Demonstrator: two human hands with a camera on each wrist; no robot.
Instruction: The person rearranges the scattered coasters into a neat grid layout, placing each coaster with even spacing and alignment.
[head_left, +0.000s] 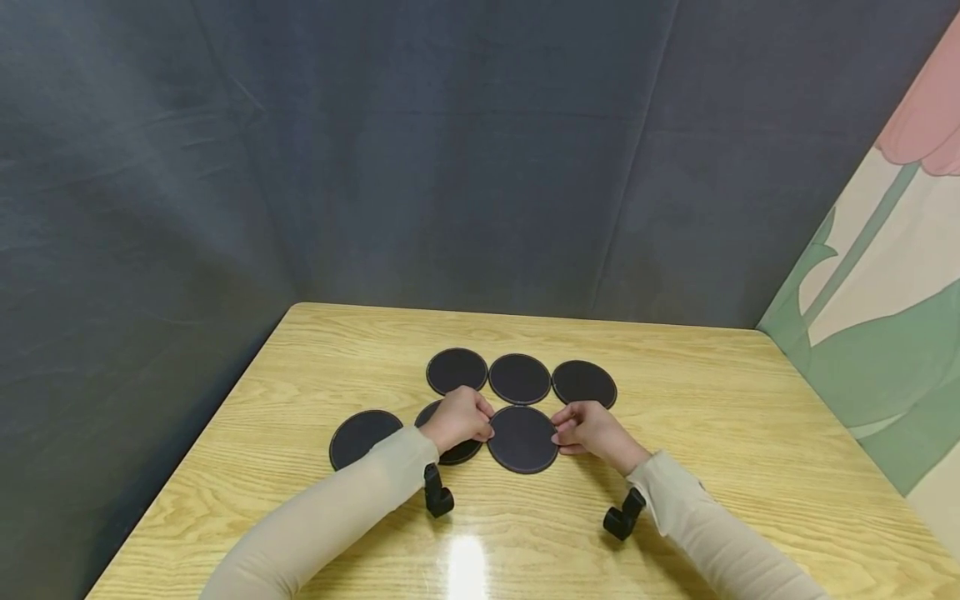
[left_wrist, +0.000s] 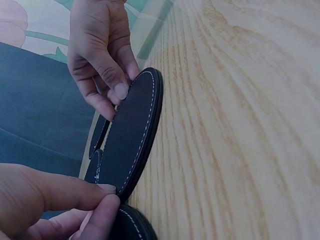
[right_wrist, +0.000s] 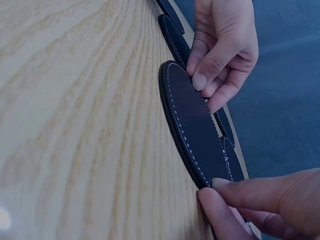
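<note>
Both hands hold the rim of one round black coaster (head_left: 523, 440) with pale edge stitching, one hand on each side. My left hand (head_left: 460, 417) pinches its left edge between thumb and fingers, as the left wrist view shows up close. Opposite it, my right hand (head_left: 592, 432) grips the right edge with thumb and fingertips. In the right wrist view, the coaster's rim (right_wrist: 181, 137) looks layered and lies very near the wood. Another coaster (head_left: 462, 453) is partly hidden beneath my left hand and forearm.
Three more coasters form a row behind: a left one (head_left: 456, 371), a middle one (head_left: 520, 379) and a right one (head_left: 584, 383). One coaster (head_left: 363, 439) lies by the left sleeve. A dark curtain (head_left: 480, 167) borders the wooden table (head_left: 750, 467); a painted wall (head_left: 892, 333) stands right.
</note>
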